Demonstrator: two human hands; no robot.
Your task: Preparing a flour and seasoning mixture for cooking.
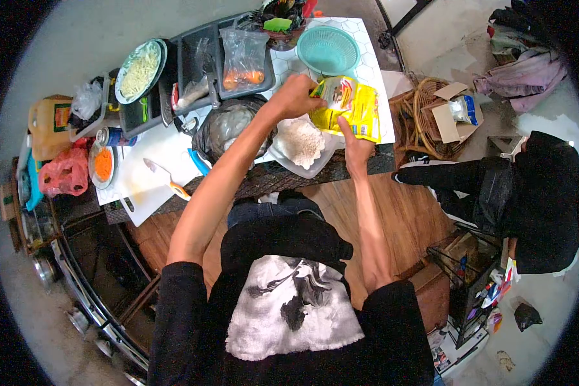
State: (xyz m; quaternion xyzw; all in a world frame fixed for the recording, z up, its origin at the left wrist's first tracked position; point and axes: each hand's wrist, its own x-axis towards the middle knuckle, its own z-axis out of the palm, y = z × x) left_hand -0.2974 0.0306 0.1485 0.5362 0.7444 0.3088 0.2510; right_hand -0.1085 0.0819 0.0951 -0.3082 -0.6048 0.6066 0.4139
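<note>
My left hand (296, 98) pinches the upper left side of a yellow plastic food packet (365, 108). The lower right part of the packet is in my right hand (357, 147), with the thumb on its front. Just below the packet, a heap of pale flour (301, 141) lies in a clear plastic container (318, 166). A black plastic bag (211, 126) with something pale in it stands left of the container, partly behind my left forearm. Behind the packet is a turquoise plastic basket (328, 50). Whether the packet's top is cut open I cannot tell.
A knife (166, 179) with an orange and white handle lies on a white cutting board (137, 210). Nearby stand plates of grated carrot (104, 163) and shredded pale vegetable (138, 73). Carrots (243, 78) in a bag lie on a dark tray (265, 88). Another person (540, 202) sits at the right.
</note>
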